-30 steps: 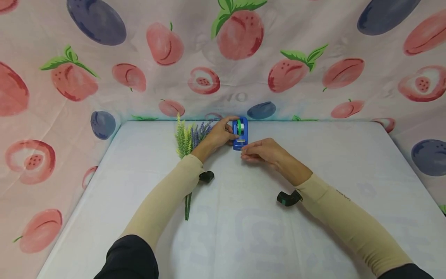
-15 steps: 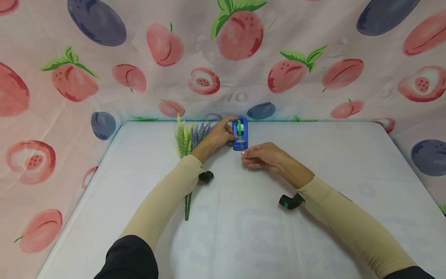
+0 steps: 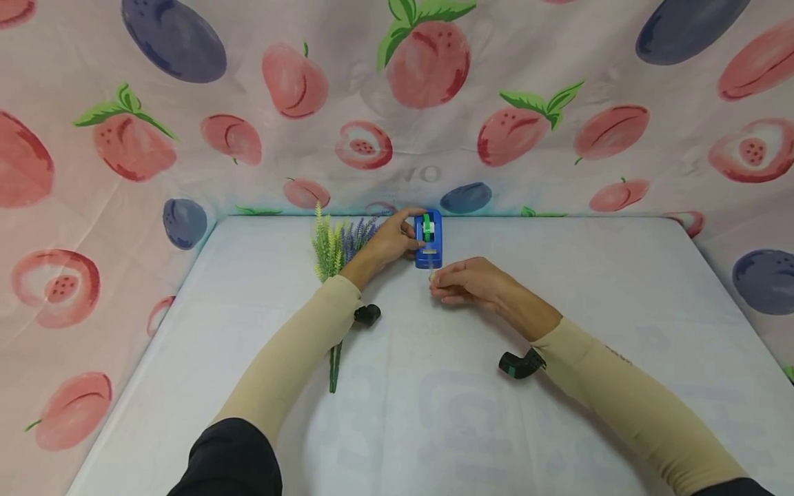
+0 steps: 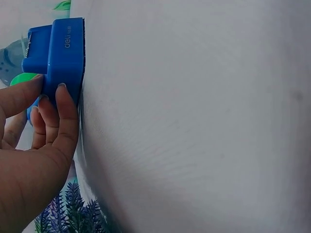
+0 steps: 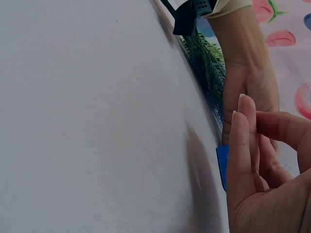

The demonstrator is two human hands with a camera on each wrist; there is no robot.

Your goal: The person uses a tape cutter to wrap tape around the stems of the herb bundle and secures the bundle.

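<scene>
Presently, left hand (image 3: 391, 241) grips a blue tape dispenser (image 3: 437, 242) from its left side, thumb and fingers bent around the body. Dispenser sits near the far edge of the white table (image 3: 595, 289), a green ring (image 3: 426, 227) showing in its top. Right hand (image 3: 466, 281) just beyond the near end: thumb and fingertips pressed together, pinching what looks like a clear strip of tape (image 3: 432, 271); detail too small for certainty. Artificial flowers (image 3: 327, 244), yellow and purple, lie partly under the left forearm.
</scene>
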